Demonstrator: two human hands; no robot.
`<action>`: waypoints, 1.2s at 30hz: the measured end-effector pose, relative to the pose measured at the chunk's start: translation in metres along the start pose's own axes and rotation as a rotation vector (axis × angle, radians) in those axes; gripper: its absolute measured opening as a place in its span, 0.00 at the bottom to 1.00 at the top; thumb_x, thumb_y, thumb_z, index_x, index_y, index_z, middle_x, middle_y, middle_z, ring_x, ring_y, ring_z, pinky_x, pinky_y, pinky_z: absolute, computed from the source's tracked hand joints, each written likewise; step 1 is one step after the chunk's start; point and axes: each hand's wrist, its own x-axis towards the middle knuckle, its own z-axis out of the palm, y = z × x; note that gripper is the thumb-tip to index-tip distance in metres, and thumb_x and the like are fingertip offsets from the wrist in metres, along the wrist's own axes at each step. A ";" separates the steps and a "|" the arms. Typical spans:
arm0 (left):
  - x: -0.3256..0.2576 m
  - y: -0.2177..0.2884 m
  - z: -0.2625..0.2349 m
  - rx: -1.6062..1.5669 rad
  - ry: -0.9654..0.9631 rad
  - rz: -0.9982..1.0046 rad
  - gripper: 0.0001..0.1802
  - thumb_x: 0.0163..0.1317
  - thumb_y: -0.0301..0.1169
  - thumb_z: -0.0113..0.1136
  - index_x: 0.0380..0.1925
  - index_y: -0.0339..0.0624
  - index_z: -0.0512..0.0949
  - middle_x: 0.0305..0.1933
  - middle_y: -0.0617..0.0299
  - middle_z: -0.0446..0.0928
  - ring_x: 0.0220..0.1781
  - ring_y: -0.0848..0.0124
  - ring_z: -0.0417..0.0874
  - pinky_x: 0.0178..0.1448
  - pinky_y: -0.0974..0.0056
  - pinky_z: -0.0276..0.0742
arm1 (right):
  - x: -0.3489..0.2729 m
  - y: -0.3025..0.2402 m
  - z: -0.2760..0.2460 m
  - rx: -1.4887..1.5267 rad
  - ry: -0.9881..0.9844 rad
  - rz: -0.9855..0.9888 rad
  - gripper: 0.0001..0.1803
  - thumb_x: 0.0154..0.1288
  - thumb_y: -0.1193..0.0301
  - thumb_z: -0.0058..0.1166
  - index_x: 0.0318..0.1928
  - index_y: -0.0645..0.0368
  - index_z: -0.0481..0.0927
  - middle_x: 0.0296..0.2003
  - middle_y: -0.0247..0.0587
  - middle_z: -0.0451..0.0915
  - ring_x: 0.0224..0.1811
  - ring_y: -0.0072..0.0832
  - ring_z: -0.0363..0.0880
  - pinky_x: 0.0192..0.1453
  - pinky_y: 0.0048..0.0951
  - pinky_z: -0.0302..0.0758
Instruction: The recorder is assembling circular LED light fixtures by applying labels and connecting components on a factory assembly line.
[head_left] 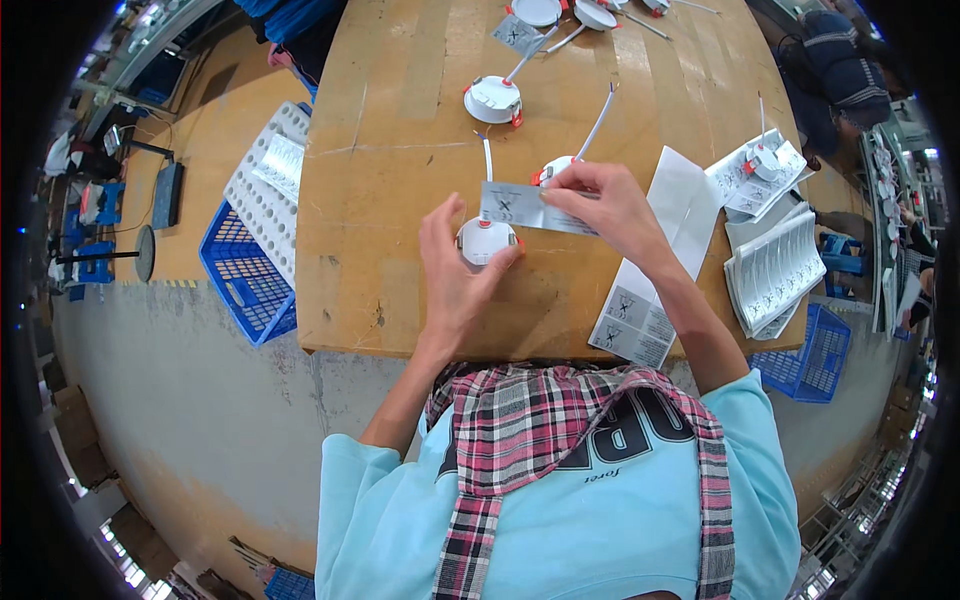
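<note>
My left hand (455,268) grips a small round white lamp fixture (484,240) with a white cable, holding it down on the wooden table (400,200). My right hand (610,205) pinches a grey rectangular label (520,208) by its right end and holds it just above that fixture. A second round fixture (552,168) with red clips and a white cable lies right behind the label, partly hidden by my right fingers.
Another white fixture (493,99) lies farther back, with more at the table's far edge. A strip of grey labels (640,300) and stacked printed leaflets (775,270) lie to the right. Blue crates (245,280) and a white tray (265,190) stand left of the table; another blue crate (815,355) stands right.
</note>
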 end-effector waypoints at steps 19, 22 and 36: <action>0.071 -0.024 -0.013 -0.793 -0.096 -0.398 0.08 0.59 0.30 0.63 0.34 0.38 0.77 0.32 0.66 0.78 0.33 0.82 0.74 0.43 0.73 0.70 | 0.034 0.005 0.034 0.119 -0.048 0.024 0.14 0.58 0.70 0.58 0.42 0.67 0.80 0.34 0.41 0.82 0.39 0.27 0.81 0.47 0.27 0.76; 0.073 -0.025 -0.012 -0.736 -0.110 -0.400 0.08 0.59 0.31 0.63 0.34 0.38 0.77 0.31 0.66 0.78 0.33 0.82 0.74 0.42 0.73 0.70 | 0.036 0.010 0.036 0.079 -0.014 0.010 0.15 0.58 0.70 0.58 0.43 0.67 0.79 0.35 0.42 0.82 0.40 0.29 0.81 0.48 0.28 0.75; 0.074 -0.031 -0.015 -0.747 -0.215 -0.451 0.06 0.62 0.31 0.61 0.35 0.42 0.76 0.32 0.69 0.78 0.36 0.84 0.75 0.40 0.76 0.68 | 0.032 0.008 0.034 0.051 -0.085 0.045 0.16 0.63 0.68 0.53 0.47 0.66 0.76 0.38 0.43 0.80 0.43 0.28 0.79 0.49 0.29 0.73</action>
